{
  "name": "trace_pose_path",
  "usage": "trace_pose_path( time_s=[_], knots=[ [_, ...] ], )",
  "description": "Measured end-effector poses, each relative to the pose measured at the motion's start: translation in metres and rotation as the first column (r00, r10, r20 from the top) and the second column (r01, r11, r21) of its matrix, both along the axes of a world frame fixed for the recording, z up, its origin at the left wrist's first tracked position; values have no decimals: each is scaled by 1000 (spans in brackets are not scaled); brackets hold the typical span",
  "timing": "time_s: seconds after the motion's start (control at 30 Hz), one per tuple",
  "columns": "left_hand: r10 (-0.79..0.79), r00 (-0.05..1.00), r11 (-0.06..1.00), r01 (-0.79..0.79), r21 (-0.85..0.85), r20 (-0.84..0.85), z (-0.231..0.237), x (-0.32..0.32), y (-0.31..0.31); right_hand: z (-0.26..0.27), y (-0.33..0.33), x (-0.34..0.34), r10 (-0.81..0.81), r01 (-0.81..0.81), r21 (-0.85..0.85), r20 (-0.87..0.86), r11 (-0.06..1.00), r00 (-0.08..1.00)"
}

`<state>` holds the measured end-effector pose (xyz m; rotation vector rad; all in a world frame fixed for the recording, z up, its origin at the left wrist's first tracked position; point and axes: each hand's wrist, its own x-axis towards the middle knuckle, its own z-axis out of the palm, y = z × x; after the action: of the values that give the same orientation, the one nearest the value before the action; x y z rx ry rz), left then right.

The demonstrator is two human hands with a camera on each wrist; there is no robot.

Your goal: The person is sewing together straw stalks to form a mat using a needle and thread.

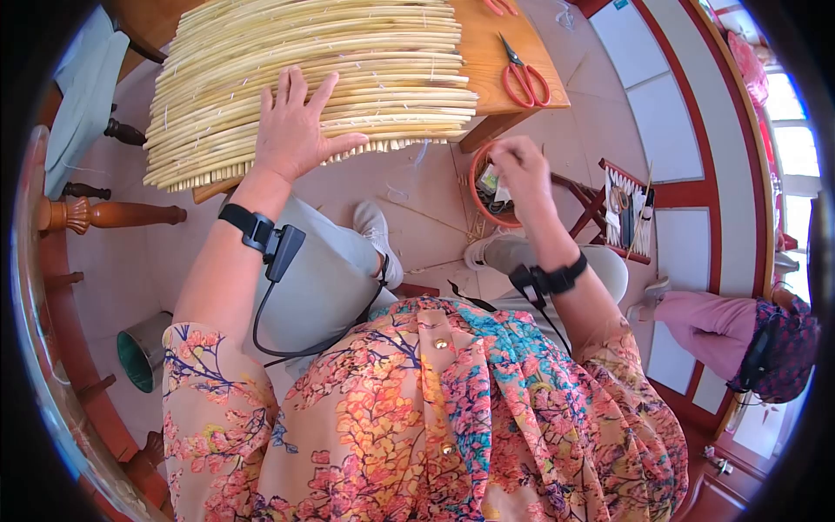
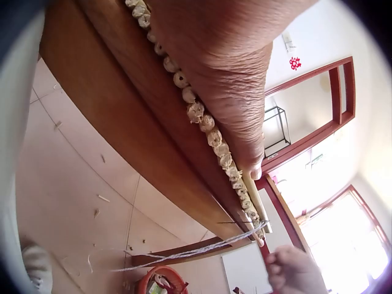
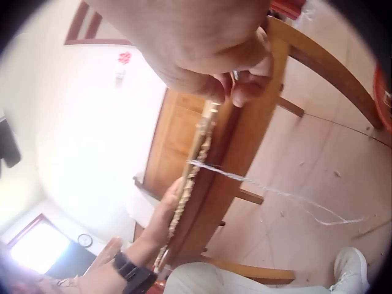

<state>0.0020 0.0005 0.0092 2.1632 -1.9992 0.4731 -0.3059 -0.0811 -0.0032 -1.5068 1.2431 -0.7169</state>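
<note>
A mat of pale reed stalks, bound in rows by white thread, lies on a wooden table. My left hand rests on its near part, fingers spread. In the left wrist view, that hand presses along the edge stalk. My right hand is off the mat's right end, fingers curled. A small shiny spot shows among the right fingers in the right wrist view; I cannot tell whether they pinch anything. White thread hangs loose from the mat's near edge.
Red-handled scissors lie on the table right of the mat. An orange bin stands on the floor below my right hand. A folding rack with tools is further right. Another person is at far right.
</note>
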Motion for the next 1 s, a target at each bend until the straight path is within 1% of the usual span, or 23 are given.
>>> trace_pose_path(
  time_s=[0.03, 0.07, 0.1, 0.17, 0.2, 0.23, 0.27, 0.3, 0.37, 0.4, 0.47, 0.5, 0.57, 0.6, 0.67, 0.7, 0.77, 0.9, 0.97, 1.0],
  knots=[
    [-10, 1000, 1000, 10, -16, 2, -2, 2, 1, -21, -7, 3, -7, 7, 3, 10, 1000, 1000],
    [-19, 1000, 999, 19, -34, 7, -3, 5, 0, -42, -12, 11, 64, -77, 124, 105, 989, 992],
    [-21, 1000, 999, 22, -29, 24, -1, 7, 1, -53, -13, 23, 125, -175, 235, 211, 956, 969],
    [-38, 998, 999, 39, -38, 41, 0, 9, 3, -58, -6, 51, 98, -294, 428, 423, 854, 901],
    [-37, 998, 999, 39, -31, 54, 0, 9, 4, -62, -4, 61, 96, -301, 430, 436, 851, 895],
    [-48, 998, 998, 50, -41, 39, 0, 9, 3, -68, -2, 69, 24, -416, 512, 609, 752, 793],
    [-60, 998, 997, 61, -51, 28, 1, 10, 3, -73, -2, 76, -80, -541, 549, 745, 637, 662],
    [-59, 997, 997, 61, -37, 40, 3, 9, 2, -76, -3, 79, -89, -549, 551, 752, 629, 653],
    [-61, 996, 997, 64, -44, 68, 15, 13, 13, -74, 6, 90, -204, -695, 481, 872, 535, 446],
    [-62, 995, 998, 64, -25, 77, 16, 12, 14, -76, 8, 92, -219, -699, 483, 872, 526, 437],
    [-54, 995, 998, 55, -15, 80, 20, 10, 15, -79, 12, 92, -315, -738, 447, 892, 506, 325],
    [-58, 995, 998, 59, -4, 86, 21, 10, 15, -78, 14, 93, -326, -739, 448, 890, 504, 318],
    [-67, 995, 998, 68, -14, 74, 25, 11, 20, -70, 22, 95, -337, -696, 452, 890, 557, 308],
    [-69, 995, 998, 70, -10, 73, 26, 10, 19, -72, 21, 95, -342, -695, 455, 888, 557, 308],
    [-69, 996, 998, 69, 2, 64, 28, 9, 20, -75, 24, 97, -362, -688, 519, 853, 507, 376],
    [-71, 995, 997, 71, 6, 64, 28, 9, 20, -73, 24, 99, -366, -688, 521, 852, 506, 376],
    [-85, 996, 996, 85, -17, 20, 26, 11, 19, -68, 25, 101, -403, -693, 481, 868, 537, 290],
    [-84, 996, 996, 85, -9, 26, 27, 11, 22, -61, 27, 105, -433, -661, 524, 844, 538, 317],
    [-84, 996, 996, 84, -2, 8, 28, 9, 21, -56, 24, 106, -498, -624, 596, 792, 506, 352],
    [-81, 997, 997, 81, 3, 10, 30, 9, 21, -53, 22, 107, -501, -626, 597, 791, 502, 352]
  ],
)
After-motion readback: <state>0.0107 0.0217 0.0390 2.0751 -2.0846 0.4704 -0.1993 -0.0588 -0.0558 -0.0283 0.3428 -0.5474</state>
